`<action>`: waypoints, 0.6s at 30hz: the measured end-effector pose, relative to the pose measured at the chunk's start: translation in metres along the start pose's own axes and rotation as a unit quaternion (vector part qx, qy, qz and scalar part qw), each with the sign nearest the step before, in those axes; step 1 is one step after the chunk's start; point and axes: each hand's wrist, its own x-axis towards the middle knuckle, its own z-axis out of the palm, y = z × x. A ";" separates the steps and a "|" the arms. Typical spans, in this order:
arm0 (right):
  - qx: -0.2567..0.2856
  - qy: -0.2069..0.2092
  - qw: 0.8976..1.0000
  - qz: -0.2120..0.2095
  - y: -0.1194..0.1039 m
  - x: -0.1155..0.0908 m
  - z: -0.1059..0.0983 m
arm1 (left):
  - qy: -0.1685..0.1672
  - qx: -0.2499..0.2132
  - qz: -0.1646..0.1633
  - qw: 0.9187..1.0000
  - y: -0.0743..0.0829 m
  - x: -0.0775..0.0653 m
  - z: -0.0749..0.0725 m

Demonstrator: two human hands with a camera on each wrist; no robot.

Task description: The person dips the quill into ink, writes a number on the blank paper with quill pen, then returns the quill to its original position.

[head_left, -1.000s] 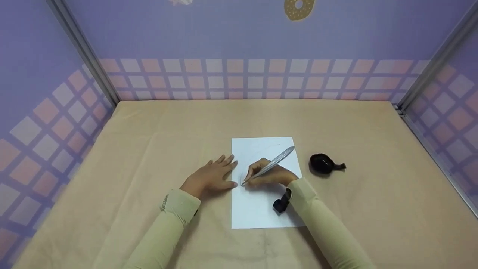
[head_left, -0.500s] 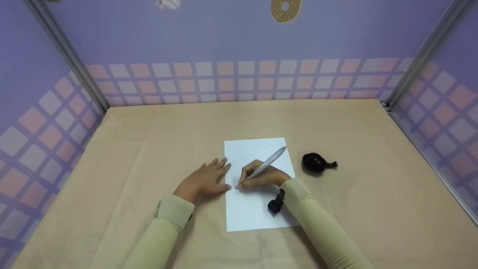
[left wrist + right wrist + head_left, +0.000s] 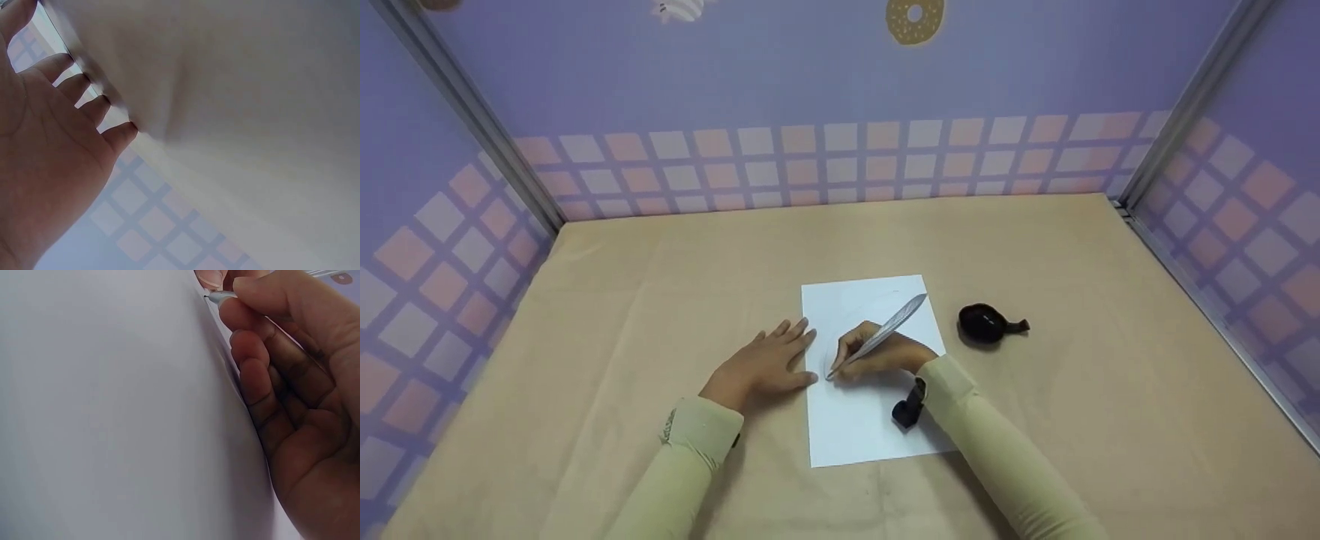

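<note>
In the head view a white sheet of paper [image 3: 855, 431] lies on the cloth-covered table, with a faint curved line on its upper part. My right hand [image 3: 881, 354] rests on the sheet and pinches a silver feather-shaped pen [image 3: 891, 324], its tip on the paper near the left edge. The right wrist view shows the pen's tip [image 3: 211, 296] between thumb and fingers. My left hand [image 3: 765, 365] lies with spread fingers at the sheet's left edge, thumb and fingertips touching it. In the left wrist view the left hand's palm [image 3: 50, 152] shows, fingers extended.
A small black pan-shaped dish [image 3: 982, 324] with a short handle stands right of the paper. A black wrist camera [image 3: 907, 414] hangs under the right sleeve, over the sheet. Purple walls with pink and white squares [image 3: 840, 157] border the table.
The pen tip has moved slightly down along the sheet's left side, with the right hand. The left hand stays at the paper's edge. The head view has shifted a little.
</note>
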 end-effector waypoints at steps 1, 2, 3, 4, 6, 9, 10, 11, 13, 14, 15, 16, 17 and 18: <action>-0.003 0.000 1.000 0.000 -0.001 0.000 -0.001 | 0.002 -0.001 0.001 1.000 0.000 0.000 -0.001; -0.007 0.001 1.000 0.000 -0.001 0.000 -0.001 | 0.002 -0.001 0.001 1.000 0.001 0.000 -0.001; -0.008 0.002 1.000 0.000 -0.002 0.000 -0.002 | 0.003 -0.002 0.003 1.000 0.001 0.000 -0.002; -0.008 0.002 1.000 -0.001 -0.003 0.000 -0.002 | 0.002 -0.003 0.005 1.000 0.001 0.000 -0.002; -0.004 0.004 1.000 0.001 -0.003 -0.001 -0.002 | -0.002 -0.003 0.009 1.000 0.002 0.001 -0.003; 0.012 0.004 1.000 -0.002 -0.003 -0.001 -0.001 | -0.008 -0.003 0.011 1.000 0.001 0.000 -0.004; 0.016 0.003 1.000 -0.003 -0.002 -0.001 0.000 | -0.010 -0.001 0.010 1.000 0.001 0.000 -0.004; 0.020 0.003 1.000 -0.004 -0.002 0.000 0.001 | -0.012 0.000 0.008 1.000 0.000 -0.001 -0.004; 0.023 -0.003 1.000 -0.008 0.000 0.001 0.002 | -0.014 0.001 0.005 1.000 -0.001 -0.001 -0.003; 0.022 -0.004 1.000 -0.008 0.000 0.001 0.002 | -0.015 0.001 0.004 1.000 -0.001 -0.002 -0.003; 0.021 -0.006 1.000 -0.008 0.001 0.001 0.002 | -0.014 0.000 0.004 1.000 -0.001 -0.002 -0.002; 0.019 -0.008 1.000 -0.007 0.001 0.001 0.002 | -0.013 0.000 0.004 1.000 -0.002 -0.002 -0.002; 0.017 -0.009 1.000 -0.007 0.001 0.001 0.002 | -0.011 -0.001 0.004 1.000 -0.001 -0.002 -0.001; 0.016 -0.011 1.000 -0.005 0.001 0.001 0.001 | -0.010 -0.002 0.004 1.000 -0.001 -0.002 -0.001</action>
